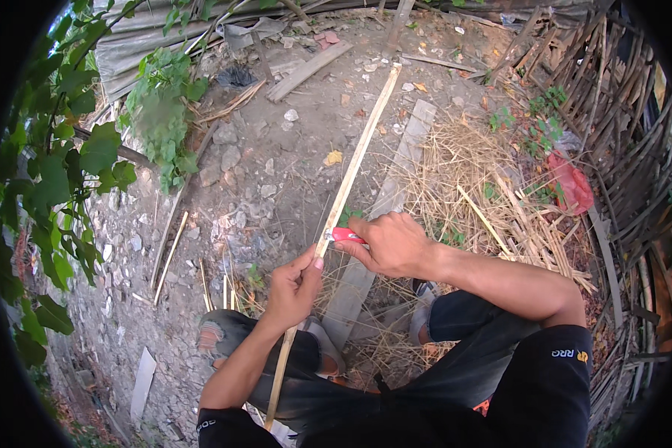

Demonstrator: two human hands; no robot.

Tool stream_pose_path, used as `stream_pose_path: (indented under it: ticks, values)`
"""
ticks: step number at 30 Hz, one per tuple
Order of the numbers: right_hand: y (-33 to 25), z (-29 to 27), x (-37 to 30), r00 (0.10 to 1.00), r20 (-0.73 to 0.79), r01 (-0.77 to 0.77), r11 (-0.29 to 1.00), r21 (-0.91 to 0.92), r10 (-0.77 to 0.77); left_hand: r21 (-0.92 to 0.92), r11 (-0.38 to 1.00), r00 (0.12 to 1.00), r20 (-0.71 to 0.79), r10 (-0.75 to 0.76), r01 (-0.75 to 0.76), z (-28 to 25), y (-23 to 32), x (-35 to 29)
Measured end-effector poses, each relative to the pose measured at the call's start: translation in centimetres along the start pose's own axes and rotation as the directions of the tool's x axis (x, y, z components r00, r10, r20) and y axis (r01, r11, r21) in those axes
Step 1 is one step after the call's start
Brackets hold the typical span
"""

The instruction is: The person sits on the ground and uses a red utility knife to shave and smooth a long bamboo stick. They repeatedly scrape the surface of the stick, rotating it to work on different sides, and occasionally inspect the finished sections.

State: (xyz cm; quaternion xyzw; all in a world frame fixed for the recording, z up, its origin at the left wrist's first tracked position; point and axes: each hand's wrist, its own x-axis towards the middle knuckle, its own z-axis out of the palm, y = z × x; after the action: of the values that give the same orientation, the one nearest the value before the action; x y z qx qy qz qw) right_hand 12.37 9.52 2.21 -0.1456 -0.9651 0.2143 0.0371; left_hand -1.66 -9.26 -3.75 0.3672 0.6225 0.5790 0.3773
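A long, pale bamboo strip (361, 151) runs from the far middle of the ground back toward my lap. My left hand (293, 290) is closed around it near its middle, the thumb lying along the strip. In my right hand (399, 243) is a red utility knife (348, 236), its short blade against the strip's right side just beyond my left thumb. The fingers of the right hand wrap the handle and hide part of it. Below the left hand, the strip's near end passes over my leg.
Under the strip lies a grey plank (413, 145). Bamboo shavings (470, 179) are heaped to the right, near a red plastic bag (571, 181) and a stick fence (612, 119). Leafy vines (60, 172) hang at left. Another board (310, 71) rests on stony soil.
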Motion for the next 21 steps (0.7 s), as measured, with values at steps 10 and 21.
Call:
stream_pose_path:
  ticks: [10,21]
  values:
    - [14.4,-7.9,0.8,0.812,-0.397,-0.409,0.902,0.137,0.428,0.031,0.999,0.983,0.180,-0.049,0.044,-0.3,-1.3,-3.6]
    - [13.8,-8.4,-0.5,0.838,-0.448,-0.266,0.950,0.165,0.312,0.028,0.997,0.918,0.389,-0.072,0.067,-1.3,-0.4,-1.3]
